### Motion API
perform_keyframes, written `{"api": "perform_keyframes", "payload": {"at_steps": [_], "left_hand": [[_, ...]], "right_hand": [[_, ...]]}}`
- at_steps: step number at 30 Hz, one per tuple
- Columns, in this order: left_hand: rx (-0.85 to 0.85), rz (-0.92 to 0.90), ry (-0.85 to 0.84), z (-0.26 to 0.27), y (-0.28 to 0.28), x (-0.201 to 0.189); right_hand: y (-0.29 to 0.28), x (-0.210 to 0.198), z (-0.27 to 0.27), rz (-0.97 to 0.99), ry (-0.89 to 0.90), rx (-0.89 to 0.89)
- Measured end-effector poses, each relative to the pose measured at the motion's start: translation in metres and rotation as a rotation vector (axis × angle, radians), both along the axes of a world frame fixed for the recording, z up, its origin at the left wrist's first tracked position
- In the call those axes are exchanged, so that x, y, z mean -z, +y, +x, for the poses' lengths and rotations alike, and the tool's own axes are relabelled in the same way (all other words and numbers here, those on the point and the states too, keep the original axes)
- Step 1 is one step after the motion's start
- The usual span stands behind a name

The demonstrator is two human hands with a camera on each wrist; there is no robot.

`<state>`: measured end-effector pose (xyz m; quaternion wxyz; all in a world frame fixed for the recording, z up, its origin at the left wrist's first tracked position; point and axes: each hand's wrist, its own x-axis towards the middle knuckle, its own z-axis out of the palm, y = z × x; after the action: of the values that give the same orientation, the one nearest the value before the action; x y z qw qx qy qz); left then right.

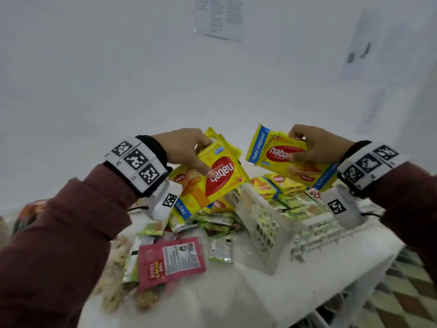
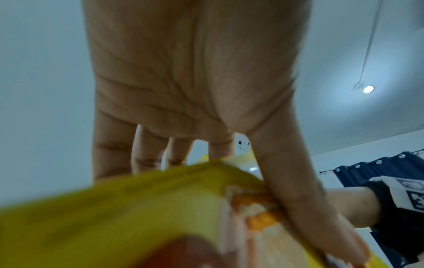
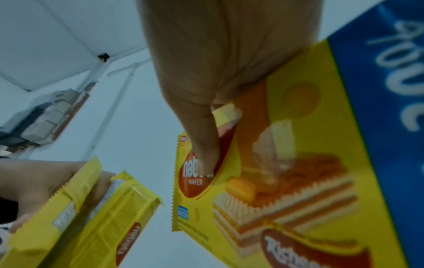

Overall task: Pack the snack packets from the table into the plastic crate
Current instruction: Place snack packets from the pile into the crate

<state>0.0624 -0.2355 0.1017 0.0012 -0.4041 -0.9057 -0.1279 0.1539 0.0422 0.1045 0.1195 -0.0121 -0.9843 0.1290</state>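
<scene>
Holding yellow wafer packets (image 1: 212, 178) up in the left hand (image 1: 186, 150), thumb pressing across the front over the red logo, fingers curled behind — at least two packets stacked there, as seen from the right wrist view (image 3: 75, 217). Gripping another yellow wafer packet (image 1: 290, 159) in the right hand (image 1: 316, 147), thumb lying on its front face (image 3: 201, 145), fingers wrapped over the top edge; blue band running along each end. Both loads hanging in the air, close together but apart, above the white plastic crate (image 1: 264, 223).

Sitting inside the crate: more yellow wafer packets (image 1: 281, 183) and green packets (image 1: 298, 204), lying flat. Resting on the white table (image 1: 236, 297), left of the crate: a heap of green packets (image 1: 212, 221), a red packet (image 1: 170, 261) lying back-side up, a small green-and-silver sachet (image 1: 221, 249) just beside the crate wall. Blurring at the far left edge — something orange and dark, impossible to tell what. Wearing dark red sleeves (image 1: 71, 233) and marker-tagged wristbands (image 1: 137, 162) on both arms.
</scene>
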Motion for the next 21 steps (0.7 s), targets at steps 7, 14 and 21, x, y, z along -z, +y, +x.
{"api": "perform_keyframes", "payload": {"at_steps": [7,14,21], "left_hand": [[0.150,0.066,-0.030,0.004,0.103,-0.004],[0.211,0.081,-0.150,-0.016,0.175,-0.008],[0.196,-0.066,-0.209,-0.041,0.230,-0.013]], "right_hand": [[0.089,0.003,0.018,0.056,-0.043,0.055],[0.138,0.011,-0.022,0.173,-0.124,0.025],[0.179,0.015,-0.087,0.183,-0.370,-0.054]]}}
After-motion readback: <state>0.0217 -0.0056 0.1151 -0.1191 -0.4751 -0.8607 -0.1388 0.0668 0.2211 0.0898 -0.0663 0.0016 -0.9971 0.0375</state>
